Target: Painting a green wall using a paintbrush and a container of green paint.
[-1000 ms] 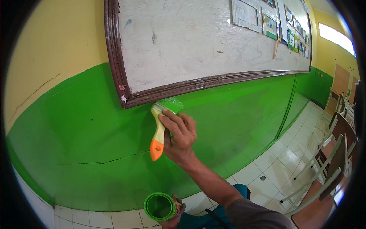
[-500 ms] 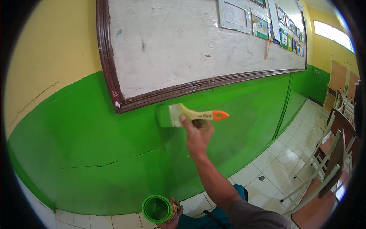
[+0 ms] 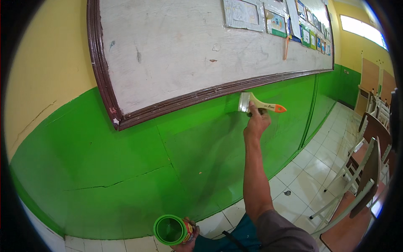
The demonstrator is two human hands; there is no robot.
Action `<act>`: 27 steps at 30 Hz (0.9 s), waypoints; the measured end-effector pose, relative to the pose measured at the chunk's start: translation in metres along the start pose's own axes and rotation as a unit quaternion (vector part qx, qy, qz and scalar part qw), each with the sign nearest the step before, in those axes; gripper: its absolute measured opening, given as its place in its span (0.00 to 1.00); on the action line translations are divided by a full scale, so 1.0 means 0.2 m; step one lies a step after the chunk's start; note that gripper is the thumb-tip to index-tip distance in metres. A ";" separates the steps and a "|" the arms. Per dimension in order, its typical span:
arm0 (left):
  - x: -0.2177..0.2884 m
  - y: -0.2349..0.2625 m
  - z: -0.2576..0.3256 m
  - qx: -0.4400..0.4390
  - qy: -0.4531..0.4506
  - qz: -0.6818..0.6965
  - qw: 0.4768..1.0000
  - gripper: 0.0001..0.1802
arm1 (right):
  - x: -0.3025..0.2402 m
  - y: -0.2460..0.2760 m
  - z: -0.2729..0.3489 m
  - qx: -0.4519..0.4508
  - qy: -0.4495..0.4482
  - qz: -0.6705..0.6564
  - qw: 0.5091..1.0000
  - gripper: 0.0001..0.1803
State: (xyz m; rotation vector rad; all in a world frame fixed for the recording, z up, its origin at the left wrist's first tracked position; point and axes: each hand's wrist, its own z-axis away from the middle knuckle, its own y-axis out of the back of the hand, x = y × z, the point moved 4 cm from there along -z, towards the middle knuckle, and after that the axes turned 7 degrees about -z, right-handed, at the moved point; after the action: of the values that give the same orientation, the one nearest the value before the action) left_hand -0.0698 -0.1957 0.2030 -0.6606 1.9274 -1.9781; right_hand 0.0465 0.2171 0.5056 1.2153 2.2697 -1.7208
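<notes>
My right hand [image 3: 258,120] grips a wide paintbrush [image 3: 264,106] by its pale handle, which ends in an orange tip. The metal band faces left, and the bristles are at the green wall [image 3: 201,147] just under the dark brown frame [image 3: 184,101] of the whiteboard [image 3: 168,50]; whether they touch the wall is hard to tell. Low in the view, my left hand [image 3: 191,239] is wrapped round an open paint can [image 3: 170,229]. Its rim is coated green, and green paint shows inside.
Framed pictures [image 3: 243,14] hang on the board's right part. Chairs [image 3: 357,201] with brown seats and pale metal legs stand at the right on the white tiled floor [image 3: 289,182]. A crack [image 3: 121,181] runs across the green wall, below a yellow upper part [image 3: 50,63].
My right hand has carried the paintbrush right and up along the underside of the board's frame. The left hand holds the can in nearly the same place. The view has shifted slightly.
</notes>
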 end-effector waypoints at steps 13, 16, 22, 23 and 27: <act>-0.08 0.04 0.00 0.008 -0.017 -0.018 1.000 0.37 | -0.12 0.00 0.20 -0.052 0.362 0.221 0.904 0.11; -0.08 -0.04 0.01 0.016 0.009 0.023 1.000 0.37 | -0.17 -0.14 0.45 -0.145 0.406 0.207 0.878 0.15; -0.07 -0.05 -0.01 0.023 -0.006 -0.002 1.000 0.39 | -0.33 -0.22 0.61 -0.338 0.435 0.218 0.806 0.13; -0.08 -0.07 -0.01 0.008 0.000 0.008 1.000 0.39 | -0.34 -0.20 0.60 -0.337 0.435 0.218 0.806 0.13; -0.08 -0.04 -0.01 0.012 0.007 0.017 1.000 0.39 | -0.35 -0.14 0.48 -0.313 0.480 0.216 0.791 0.11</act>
State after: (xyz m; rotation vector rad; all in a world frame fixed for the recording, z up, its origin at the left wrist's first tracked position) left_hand -0.0558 -0.1849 0.2084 -0.6067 1.9077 -1.9867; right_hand 0.0386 0.0960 0.5241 2.4299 2.2671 -0.0577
